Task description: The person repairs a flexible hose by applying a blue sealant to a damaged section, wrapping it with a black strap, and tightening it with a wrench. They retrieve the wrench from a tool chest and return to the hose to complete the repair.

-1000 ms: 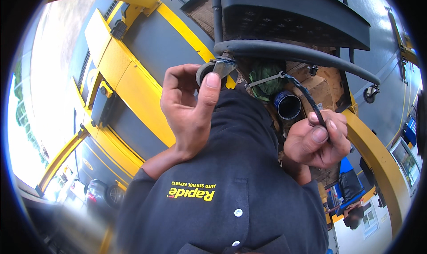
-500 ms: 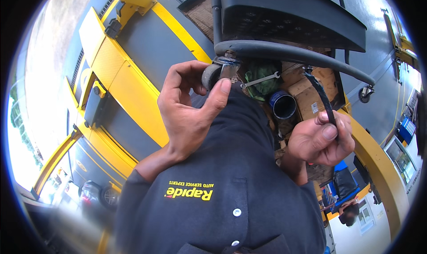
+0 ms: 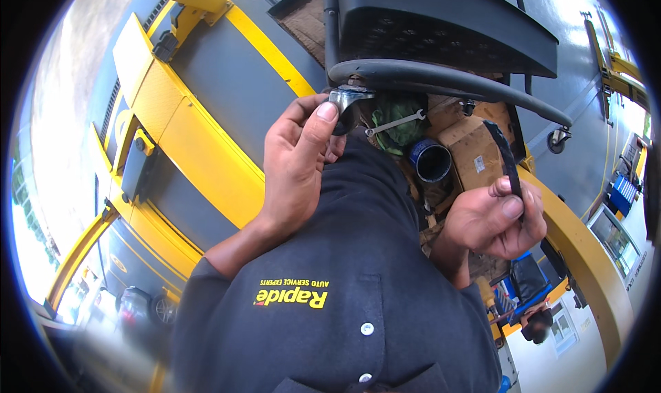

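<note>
My left hand is closed on a swivel caster, its thumb pressed on the shiny metal bracket. The caster sits under the left end of a curved dark tube, the base of a black seat or tray frame. Dark grease shows around the caster's top. In my right hand, pinched between thumb and fingers, is a thin dark strip, its upper end coated in black grease. The strip points upward, apart from the tube. An open blue tin, dark inside, stands between the hands.
A combination wrench lies on a green cloth beside the tin. Cardboard is right of it. Another caster hangs from the tube's right end. Yellow lift parts stand left. A person is at lower right.
My left fingers have closed around the caster, which has turned so its bracket faces another way. The strip in my right hand has shifted slightly right and down, away from the tube.
</note>
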The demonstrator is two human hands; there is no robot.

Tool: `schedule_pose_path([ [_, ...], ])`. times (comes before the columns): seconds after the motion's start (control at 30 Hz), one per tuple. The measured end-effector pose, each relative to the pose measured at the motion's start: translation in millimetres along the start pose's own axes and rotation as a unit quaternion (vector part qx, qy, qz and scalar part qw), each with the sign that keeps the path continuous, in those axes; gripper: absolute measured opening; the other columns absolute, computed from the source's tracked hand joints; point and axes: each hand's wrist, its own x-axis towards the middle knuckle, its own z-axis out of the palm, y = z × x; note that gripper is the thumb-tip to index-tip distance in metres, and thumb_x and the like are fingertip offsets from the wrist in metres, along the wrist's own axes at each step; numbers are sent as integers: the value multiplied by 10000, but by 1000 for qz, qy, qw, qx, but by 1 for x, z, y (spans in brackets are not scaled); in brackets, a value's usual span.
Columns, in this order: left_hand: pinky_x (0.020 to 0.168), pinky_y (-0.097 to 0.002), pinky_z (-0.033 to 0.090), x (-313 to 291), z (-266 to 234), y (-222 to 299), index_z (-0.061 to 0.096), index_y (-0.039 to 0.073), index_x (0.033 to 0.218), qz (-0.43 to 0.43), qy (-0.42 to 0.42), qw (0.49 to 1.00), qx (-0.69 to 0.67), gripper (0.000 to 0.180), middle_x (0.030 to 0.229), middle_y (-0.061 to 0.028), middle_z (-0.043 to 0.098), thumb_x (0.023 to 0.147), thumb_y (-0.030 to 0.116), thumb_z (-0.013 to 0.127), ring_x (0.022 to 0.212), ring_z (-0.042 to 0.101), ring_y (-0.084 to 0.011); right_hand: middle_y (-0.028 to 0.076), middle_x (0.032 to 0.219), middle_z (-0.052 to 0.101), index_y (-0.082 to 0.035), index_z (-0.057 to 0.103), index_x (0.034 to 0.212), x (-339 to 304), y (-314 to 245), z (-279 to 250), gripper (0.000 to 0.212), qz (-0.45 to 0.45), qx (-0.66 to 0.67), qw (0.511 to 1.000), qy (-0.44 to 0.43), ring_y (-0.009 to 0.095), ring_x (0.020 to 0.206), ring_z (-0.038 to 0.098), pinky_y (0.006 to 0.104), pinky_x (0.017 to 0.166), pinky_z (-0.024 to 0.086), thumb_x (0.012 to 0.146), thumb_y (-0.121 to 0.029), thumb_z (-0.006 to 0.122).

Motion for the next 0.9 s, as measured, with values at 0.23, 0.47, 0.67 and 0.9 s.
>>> schedule_pose_path([
  [0.23, 729, -186, 472, 3, -8, -1, 620, 29, 1098, -46, -42, 990, -129, 282, 955, -26, 656, 980, 260, 731, 777, 567, -57, 111, 751, 650, 40, 601, 1119, -1, -6, 1, 165, 0, -1, 1000, -5, 166, 645, 585, 272, 624, 426, 969, -31, 597],
  [0.47, 685, -233, 480, -1, -10, -1, 626, 40, 1106, 421, 38, 846, 324, 461, 983, -75, 632, 749, 64, 917, 786, 586, -99, 124, 755, 655, 42, 597, 1130, -1, -11, 4, 181, -3, -28, 1000, 3, 175, 646, 607, 276, 626, 434, 968, -39, 605],
  [0.67, 797, -251, 455, -8, -13, 3, 565, 14, 1195, 149, -13, 980, 129, 314, 1051, -92, 608, 948, 117, 730, 885, 550, -115, 146, 798, 646, 62, 604, 1086, -15, -1, -30, 158, 14, -81, 997, -6, 186, 695, 594, 264, 656, 467, 932, 31, 614],
  [0.9, 809, -280, 444, 21, -44, -10, 493, -24, 1383, -22, -139, 990, 3, 555, 1073, -116, 608, 982, 336, 624, 894, 546, -132, 69, 842, 690, -19, 728, 1000, -90, 15, -103, 141, 259, -348, 889, -145, 175, 763, 632, 272, 699, 504, 864, 18, 748],
])
